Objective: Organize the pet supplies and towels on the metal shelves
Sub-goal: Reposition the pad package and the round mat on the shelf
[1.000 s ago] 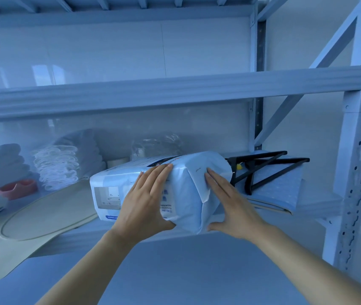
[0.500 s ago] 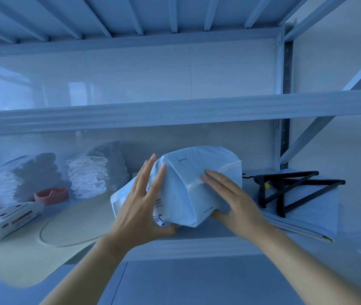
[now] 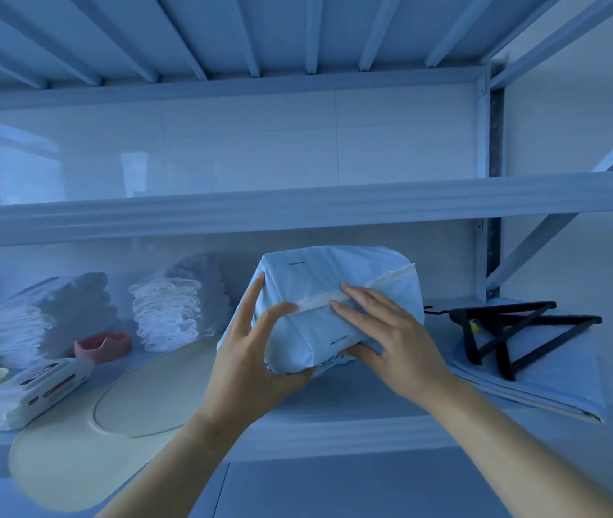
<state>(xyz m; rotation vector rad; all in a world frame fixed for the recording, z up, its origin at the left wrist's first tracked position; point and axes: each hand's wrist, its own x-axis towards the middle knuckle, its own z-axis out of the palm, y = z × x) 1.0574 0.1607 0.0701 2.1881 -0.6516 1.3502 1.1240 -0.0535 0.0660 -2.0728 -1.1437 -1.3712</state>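
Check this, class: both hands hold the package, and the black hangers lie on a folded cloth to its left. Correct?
No. The head view shows the hangers on the cloth right of the package; left hand and right hand hold it.

Place: household storage or utility corner; exact room cannot be told
Shelving: metal shelves (image 3: 297, 211), slotted upright (image 3: 493, 181) far right, ribbed deck overhead
Wall: glossy white tile (image 3: 222, 151) behind the shelves
Stock, left: stacked white towels (image 3: 47, 312), wipes pack (image 3: 28, 394), pink bowl (image 3: 103, 345), pale mat (image 3: 129, 398)
Stock, middle: wrapped pack (image 3: 335, 286)
Stock, right: black hangers (image 3: 503, 330) on folded blue cloth (image 3: 559, 372)
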